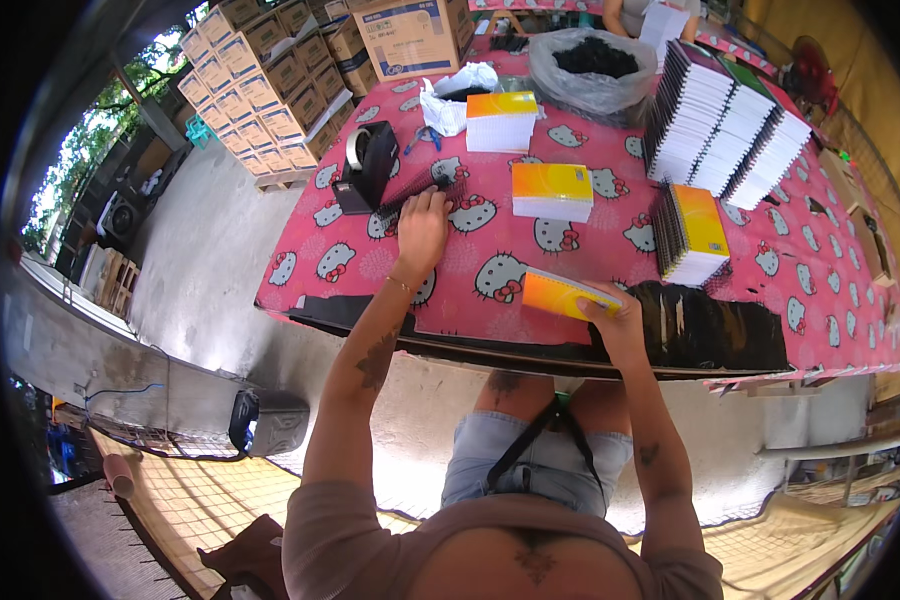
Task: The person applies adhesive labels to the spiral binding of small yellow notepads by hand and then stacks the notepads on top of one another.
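My right hand (pixel 615 318) grips a small notepad (pixel 558 294) with a yellow-orange cover, holding it tilted above the table's near edge. Its left end shows no coil. Farther left, my left hand (pixel 424 232) is closed with bent fingers over a small heap of black spiral binding coils (pixel 454 184), which lies on the pink table cover (pixel 370 285); its fingertips are partly hidden among them. Two stacks of yellow-covered pads, a nearer stack (pixel 552 190) and a farther stack (pixel 501 121), stand beyond my hands. To the right sits a stack of coil-bound yellow notebooks (pixel 692 235).
A black tape dispenser (pixel 368 168) stands beside the coils, with blue-handled pliers (pixel 423 138) behind. Clear bag (pixel 592 75) holds black coils. Tall stacks of bound notebooks (pixel 715 120) rise at right. Cartons (pixel 270 90) are piled far left. Another person (pixel 650 20) is at the far side.
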Demonstrator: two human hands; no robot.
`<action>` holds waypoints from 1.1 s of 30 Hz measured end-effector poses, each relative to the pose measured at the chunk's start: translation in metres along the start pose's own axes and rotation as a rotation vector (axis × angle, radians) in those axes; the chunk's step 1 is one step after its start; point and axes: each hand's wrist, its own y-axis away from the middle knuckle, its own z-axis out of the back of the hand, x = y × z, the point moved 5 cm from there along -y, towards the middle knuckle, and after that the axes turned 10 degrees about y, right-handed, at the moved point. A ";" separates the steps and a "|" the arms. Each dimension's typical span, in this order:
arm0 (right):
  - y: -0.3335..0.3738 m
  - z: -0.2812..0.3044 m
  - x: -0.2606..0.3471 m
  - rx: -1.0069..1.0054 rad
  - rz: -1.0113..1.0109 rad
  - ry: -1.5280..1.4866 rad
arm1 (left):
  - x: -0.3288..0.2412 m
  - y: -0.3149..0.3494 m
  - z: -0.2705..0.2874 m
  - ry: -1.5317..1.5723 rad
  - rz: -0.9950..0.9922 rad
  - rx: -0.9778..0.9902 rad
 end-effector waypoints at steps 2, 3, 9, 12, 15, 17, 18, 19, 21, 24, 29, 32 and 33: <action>-0.003 0.000 0.002 -0.005 -0.042 0.025 | -0.018 -0.007 0.011 0.112 0.134 0.072; -0.016 -0.003 0.002 0.001 0.019 -0.008 | -0.035 -0.024 0.031 0.216 0.040 0.008; -0.004 -0.004 -0.001 0.023 0.032 0.030 | -0.130 0.053 0.070 0.926 0.213 0.223; -0.005 -0.004 -0.002 0.023 0.025 0.016 | -0.132 0.063 0.074 0.907 0.236 0.235; -0.003 -0.004 0.001 0.025 0.016 0.002 | -0.132 0.067 0.070 0.860 0.193 0.231; -0.003 -0.004 0.003 0.027 0.025 -0.023 | -0.131 0.066 0.064 0.898 0.184 0.206; -0.004 -0.004 0.002 0.028 0.023 -0.034 | -0.131 0.064 0.060 0.936 0.191 0.192; -0.004 -0.004 0.001 0.030 0.021 -0.045 | -0.129 0.062 0.058 0.974 0.198 0.178; -0.004 -0.005 0.000 0.029 0.023 -0.052 | -0.126 0.059 0.053 0.930 0.222 0.211; -0.004 -0.003 -0.005 0.026 0.026 -0.029 | -0.125 0.048 0.056 0.840 0.220 0.307; -0.001 -0.004 0.000 0.053 0.057 0.031 | -0.127 0.036 0.058 0.895 -0.061 0.348; 0.006 -0.007 0.008 0.056 0.026 -0.015 | -0.130 0.032 0.061 0.795 -0.135 0.496; 0.008 -0.006 0.009 0.050 0.029 -0.010 | -0.134 0.031 0.061 0.789 -0.101 0.555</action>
